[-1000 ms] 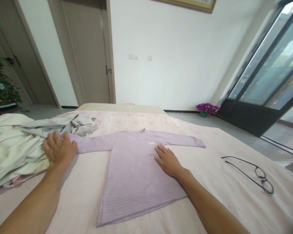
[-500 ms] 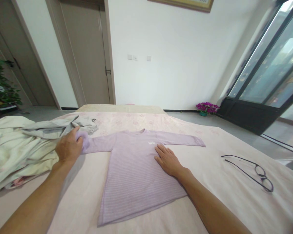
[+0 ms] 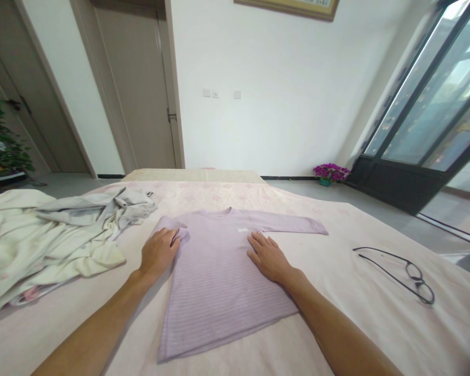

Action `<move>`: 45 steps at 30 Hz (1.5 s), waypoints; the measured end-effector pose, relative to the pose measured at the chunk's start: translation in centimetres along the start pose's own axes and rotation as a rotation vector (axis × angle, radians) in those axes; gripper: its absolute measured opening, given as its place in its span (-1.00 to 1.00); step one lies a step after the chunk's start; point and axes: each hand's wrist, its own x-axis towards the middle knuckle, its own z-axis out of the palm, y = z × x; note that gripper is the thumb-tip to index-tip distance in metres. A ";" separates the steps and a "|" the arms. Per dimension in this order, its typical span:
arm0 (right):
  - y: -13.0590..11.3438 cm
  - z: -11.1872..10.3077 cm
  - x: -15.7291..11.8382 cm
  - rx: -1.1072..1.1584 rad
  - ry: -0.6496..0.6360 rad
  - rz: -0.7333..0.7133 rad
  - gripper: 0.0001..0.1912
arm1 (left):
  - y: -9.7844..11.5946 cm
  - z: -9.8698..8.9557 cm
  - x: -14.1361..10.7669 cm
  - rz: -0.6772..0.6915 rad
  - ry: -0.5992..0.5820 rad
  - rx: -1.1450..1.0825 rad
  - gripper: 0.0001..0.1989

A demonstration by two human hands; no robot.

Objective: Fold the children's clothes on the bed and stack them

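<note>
A light purple striped long-sleeved shirt point(image 3: 215, 282) lies spread on a pale pink cloth point(image 3: 337, 324), its neckline away from me. My left hand point(image 3: 159, 253) is closed on the sleeve at the shirt's left side, which is doubled back towards the body of the shirt. The sleeve on the right stretches out flat. On the chest, just below a small white print, my right hand point(image 3: 269, 256) rests flat with its fingers spread.
Crumpled white and grey clothes point(image 3: 62, 230) are heaped at the left. Black-framed glasses point(image 3: 417, 279) lie at the right. Beyond the cloth stand a door point(image 3: 137, 83), potted purple flowers point(image 3: 331, 172) and a leafy plant point(image 3: 2, 138).
My left hand has moved right, bringing the sleeve end in to the shirt's shoulder. A corner of the heaped clothes now spreads further right. My right hand stays on the chest.
</note>
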 end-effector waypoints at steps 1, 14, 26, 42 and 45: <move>-0.2 -0.3 -0.1 -0.004 0.016 -0.012 -0.43 | -0.1 -0.2 0.0 -0.032 0.041 -0.048 -0.75; -9.9 -2.5 0.8 1.259 -0.172 -0.009 -0.35 | 6.4 -1.9 -3.0 -0.146 0.005 -1.000 -0.68; -11.7 -1.1 5.5 1.594 0.123 0.399 -0.65 | 3.6 -5.9 -3.0 -0.154 -0.389 -0.870 -0.59; -8.5 -4.9 5.8 1.869 0.155 0.362 -0.67 | 2.6 -6.5 -8.6 -0.025 -0.566 -0.154 -0.81; -8.0 -5.0 5.8 1.861 0.162 0.330 -0.69 | 2.7 -6.0 -8.6 -0.052 -0.531 -0.271 -0.87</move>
